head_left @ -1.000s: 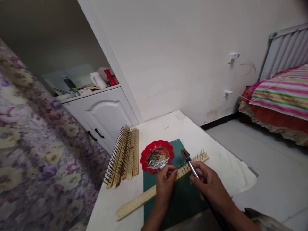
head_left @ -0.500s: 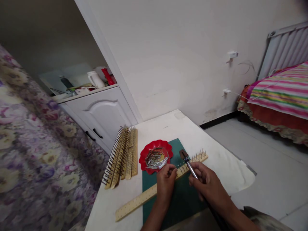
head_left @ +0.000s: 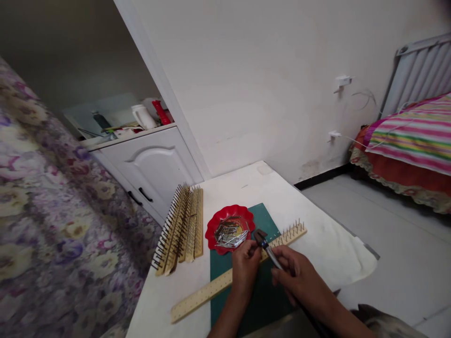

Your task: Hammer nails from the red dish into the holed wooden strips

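A claw hammer (head_left: 260, 235) with a brown head, silver shaft and dark handle is gripped in my right hand (head_left: 305, 277). Its head is close above the fingertips of my left hand (head_left: 245, 263), which pinch what looks like a nail, mostly hidden, at a long wooden strip (head_left: 202, 295). This strip lies slantwise across a green cutting mat (head_left: 225, 307). Nails (head_left: 294, 228) stand upright along its far right part, while its near left part shows rows of small holes. Beyond my left hand, a red scalloped dish (head_left: 213, 219) holds many loose nails.
Several nail-studded wooden strips (head_left: 183, 225) lie side by side at the white table's (head_left: 243, 180) left. A floral curtain (head_left: 70, 225) hangs on the left, by a white cabinet (head_left: 158, 164). The wall is behind the table; a bed (head_left: 412, 145) stands at the right.
The hammer head has moved left and lower, closer to my left fingertips. My right hand has shifted slightly left with it. My left hand keeps its pinch at the strip.
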The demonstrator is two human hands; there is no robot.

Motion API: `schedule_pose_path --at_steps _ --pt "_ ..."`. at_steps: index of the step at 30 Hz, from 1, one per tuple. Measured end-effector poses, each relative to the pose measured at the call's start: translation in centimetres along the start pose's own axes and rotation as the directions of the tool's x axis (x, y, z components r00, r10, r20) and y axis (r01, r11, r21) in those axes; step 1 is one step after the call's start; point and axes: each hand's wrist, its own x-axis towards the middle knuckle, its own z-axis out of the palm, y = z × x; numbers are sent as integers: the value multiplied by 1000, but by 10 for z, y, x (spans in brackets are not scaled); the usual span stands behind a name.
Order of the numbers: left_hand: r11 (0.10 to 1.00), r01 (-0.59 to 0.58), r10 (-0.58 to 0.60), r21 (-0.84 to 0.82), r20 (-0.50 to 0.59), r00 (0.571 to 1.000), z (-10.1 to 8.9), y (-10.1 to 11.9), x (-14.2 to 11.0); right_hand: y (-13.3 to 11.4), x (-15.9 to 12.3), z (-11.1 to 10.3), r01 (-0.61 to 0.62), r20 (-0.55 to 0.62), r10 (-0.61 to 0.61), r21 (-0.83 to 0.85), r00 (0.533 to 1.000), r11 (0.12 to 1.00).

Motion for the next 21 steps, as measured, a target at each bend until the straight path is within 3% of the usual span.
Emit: schedule_pose_path --at_steps 9,21 --pt "999 16 -14 51 -29 999 0 -1 -1 3 2 2 28 -23 -31 -106 999 994" --pt "998 33 -32 62 -10 999 -2 2 -1 -4 -1 3 25 -32 -26 -54 999 998"
